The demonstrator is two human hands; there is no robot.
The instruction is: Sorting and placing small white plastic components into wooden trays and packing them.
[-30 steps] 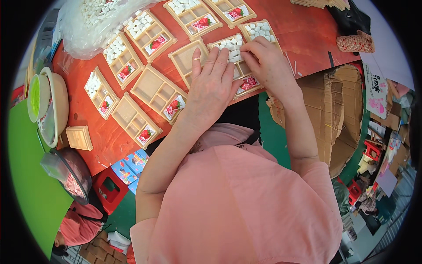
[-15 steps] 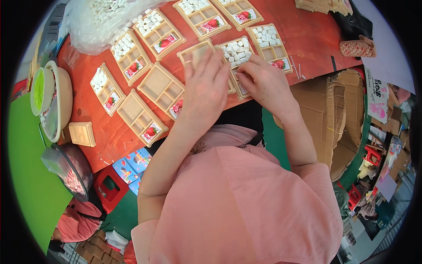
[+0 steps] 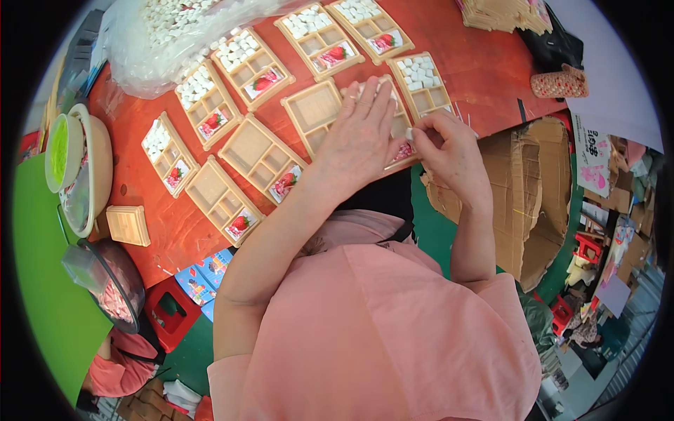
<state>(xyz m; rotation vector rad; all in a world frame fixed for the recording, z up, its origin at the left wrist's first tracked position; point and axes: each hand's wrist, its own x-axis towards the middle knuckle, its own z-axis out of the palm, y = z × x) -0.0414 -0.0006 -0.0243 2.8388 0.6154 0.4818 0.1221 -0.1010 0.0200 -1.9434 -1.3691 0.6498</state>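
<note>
White piece, small and blocky [image 3: 409, 133], pinched at the tips of the right hand [image 3: 445, 151]; thumb and forefinger closed together on it, piece showing at their left end, by the right rim of a tan divided tray [image 3: 399, 122]. Cannot tell whether it touches that rim. Left hand [image 3: 357, 140] lies palm down across the same tray, fingers long and slightly parted, hiding much of its upper compartment; white pieces show around the fingertips. Strawberry-printed card [image 3: 404, 152] at the tray's near end, partly under the left thumb. Just right, a second tray [image 3: 426, 99] with white pieces in its large compartment. Just left, a third tray [image 3: 314, 109], tan floor showing. More trays in slanting rows farther left, on a red table [image 3: 484, 63]. Beyond them, a clear plastic bag [image 3: 126, 67] of white pieces. Left edge: cream basin [image 3: 102, 165]. Right: cardboard [image 3: 505, 210], below table level.
</note>
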